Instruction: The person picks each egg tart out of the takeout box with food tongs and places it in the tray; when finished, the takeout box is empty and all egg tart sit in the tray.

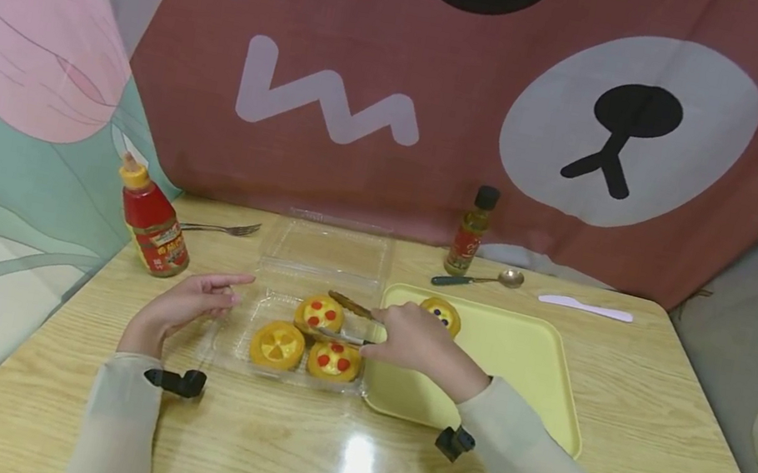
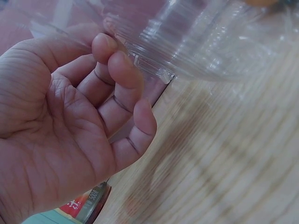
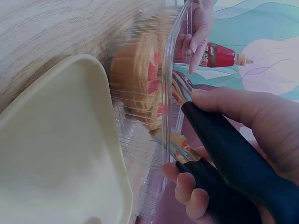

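Note:
My right hand (image 1: 420, 347) grips a pair of tongs (image 3: 219, 140) with black handles. The tongs' metal ends reach into a clear plastic box (image 1: 229, 350), on either side of a red-dotted egg tart (image 1: 321, 313); whether they press on it I cannot tell. Beside that tart sit a second red-dotted tart (image 1: 335, 362) and one with yellow wedges (image 1: 278, 345). Near the box's left edge is my left hand (image 1: 187, 307), its fingers loosely bent with nothing held; contact with the plastic is unclear. A tart with dark blue dots (image 1: 443, 315) lies on the yellow tray (image 1: 514, 379), partly behind my right hand.
The box's lid (image 1: 327, 248) stands open at the back. At the left are a red sauce bottle (image 1: 156, 223) and a fork (image 1: 220, 228). Behind the tray are a small black-capped bottle (image 1: 471, 232), a spoon (image 1: 481, 280) and a pale plastic knife (image 1: 585, 308).

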`<state>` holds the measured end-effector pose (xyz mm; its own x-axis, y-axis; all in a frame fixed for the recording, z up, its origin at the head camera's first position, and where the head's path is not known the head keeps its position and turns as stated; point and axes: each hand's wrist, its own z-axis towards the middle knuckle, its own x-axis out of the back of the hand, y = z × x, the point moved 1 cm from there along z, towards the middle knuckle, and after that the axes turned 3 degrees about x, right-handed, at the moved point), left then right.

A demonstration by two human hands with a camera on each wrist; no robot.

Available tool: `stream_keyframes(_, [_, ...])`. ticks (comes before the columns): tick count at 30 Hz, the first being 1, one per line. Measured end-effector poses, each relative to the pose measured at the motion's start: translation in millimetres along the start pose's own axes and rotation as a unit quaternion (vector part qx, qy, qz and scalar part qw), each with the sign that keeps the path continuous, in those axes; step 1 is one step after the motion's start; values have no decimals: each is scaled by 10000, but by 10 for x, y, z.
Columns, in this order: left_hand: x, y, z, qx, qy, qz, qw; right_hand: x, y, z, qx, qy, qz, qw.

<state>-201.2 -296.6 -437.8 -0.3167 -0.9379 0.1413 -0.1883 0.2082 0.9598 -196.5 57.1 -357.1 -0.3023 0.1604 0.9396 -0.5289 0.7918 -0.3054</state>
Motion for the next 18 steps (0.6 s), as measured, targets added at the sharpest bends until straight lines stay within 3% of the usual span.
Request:
stream_keyframes(8, [0,3,10,28,-10,33,10000,-28,15,9,17,60,-28,10000])
stream_keyframes(18, [9,-1,7,59,3,7,10000,-116,75,-19,300,482,-13,9984])
